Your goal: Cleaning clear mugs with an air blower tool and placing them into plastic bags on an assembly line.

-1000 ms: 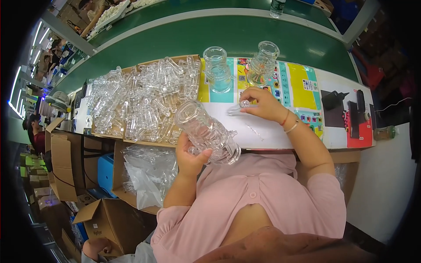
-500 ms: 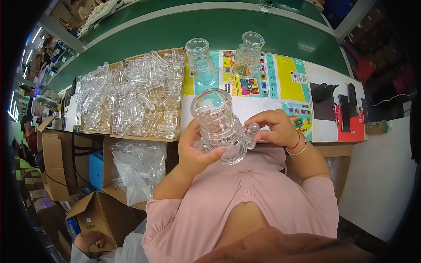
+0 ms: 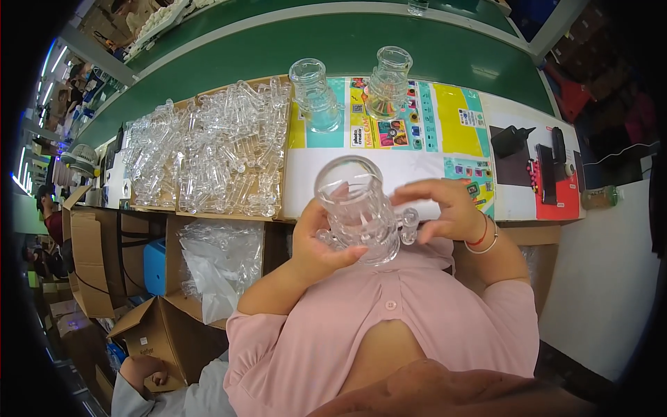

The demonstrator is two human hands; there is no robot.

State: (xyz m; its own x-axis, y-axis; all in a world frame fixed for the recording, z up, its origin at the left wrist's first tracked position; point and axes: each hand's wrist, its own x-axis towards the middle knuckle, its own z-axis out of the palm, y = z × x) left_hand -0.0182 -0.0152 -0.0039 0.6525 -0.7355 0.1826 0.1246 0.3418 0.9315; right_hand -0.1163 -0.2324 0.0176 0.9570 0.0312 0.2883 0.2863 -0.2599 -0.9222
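My left hand (image 3: 316,243) is wrapped around a clear, ribbed, mug-like vessel (image 3: 363,219), held tilted in front of my chest with its round mouth up. From the vessel's right side stick out small clear rounded knobs (image 3: 409,226). Beside these, my right hand (image 3: 448,212) has its thumb and fingers apart, with nothing visible between them. Two similar clear vessels, one at the left (image 3: 316,97) and one at the right (image 3: 389,83), stand upright at the far side of the printed sheet (image 3: 451,118).
On the left, shallow cardboard trays (image 3: 283,174) hold many clear rod-like pieces (image 3: 229,153). A black bottle (image 3: 512,141) and a phone (image 3: 546,174) lie at the right. Open cardboard boxes (image 3: 163,340) and a bag of clear plastic (image 3: 219,264) are below the table's left side.
My right hand has opened and moved slightly right, off the knobs. The vessel in my left hand has shifted a little right and its mouth tips more toward me.
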